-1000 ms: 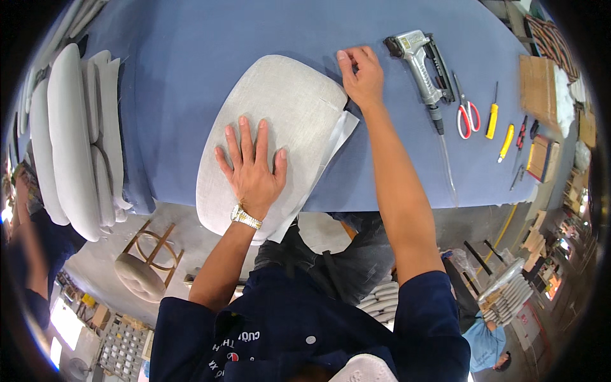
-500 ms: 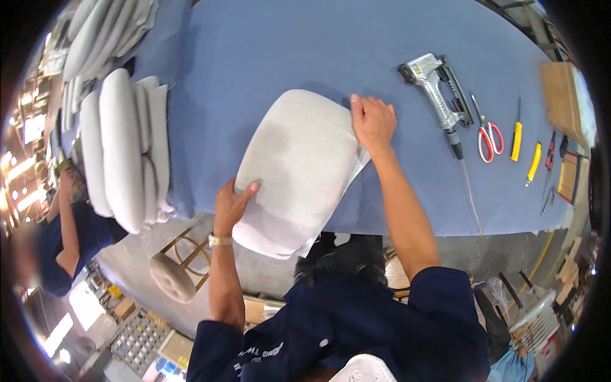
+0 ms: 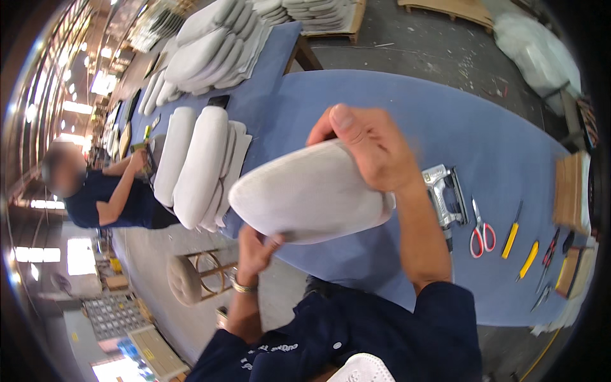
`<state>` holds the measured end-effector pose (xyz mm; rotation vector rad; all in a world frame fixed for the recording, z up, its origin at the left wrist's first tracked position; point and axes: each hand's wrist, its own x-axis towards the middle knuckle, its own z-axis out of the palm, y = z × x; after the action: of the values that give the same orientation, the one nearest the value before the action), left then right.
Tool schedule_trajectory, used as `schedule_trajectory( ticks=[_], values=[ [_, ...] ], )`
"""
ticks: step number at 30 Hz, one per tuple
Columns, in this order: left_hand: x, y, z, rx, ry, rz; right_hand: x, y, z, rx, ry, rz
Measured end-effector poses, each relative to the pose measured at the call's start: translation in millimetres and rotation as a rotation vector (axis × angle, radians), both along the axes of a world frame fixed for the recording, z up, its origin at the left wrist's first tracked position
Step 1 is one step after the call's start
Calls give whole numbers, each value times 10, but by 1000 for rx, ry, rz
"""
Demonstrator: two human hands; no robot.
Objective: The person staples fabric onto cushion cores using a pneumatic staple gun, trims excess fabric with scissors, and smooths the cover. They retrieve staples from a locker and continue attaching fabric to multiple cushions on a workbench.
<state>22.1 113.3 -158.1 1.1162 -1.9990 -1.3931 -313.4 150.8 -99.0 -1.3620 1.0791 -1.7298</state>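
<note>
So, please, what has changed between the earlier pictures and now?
The grey cushion was lifted off the blue table and tilted. The left hand, first flat on top, now holds its lower edge; the right hand grips its upper edge. The staple gun and scissors stayed on the table.

A navy short-sleeved shirt (image 3: 407,340) is worn, dotted with a pale round button (image 3: 337,346). Left of this button, white lettering (image 3: 288,348) is borne; below-right, white patterned material (image 3: 363,369) is seen. Farther up-left, the left wrist (image 3: 249,276) is circled by a metallic band (image 3: 245,288).
</note>
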Motion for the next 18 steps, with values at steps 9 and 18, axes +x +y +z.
schedule_trajectory(
  ticks=[9, 18],
  values=[
    [-984, -496, 1606, -406, -338, -559, 394, 185, -88, 114, -32, -113],
    [-1065, -527, 1499, -633, -328, -672, 553, 215, 89, 225, 83, -34]
  ],
)
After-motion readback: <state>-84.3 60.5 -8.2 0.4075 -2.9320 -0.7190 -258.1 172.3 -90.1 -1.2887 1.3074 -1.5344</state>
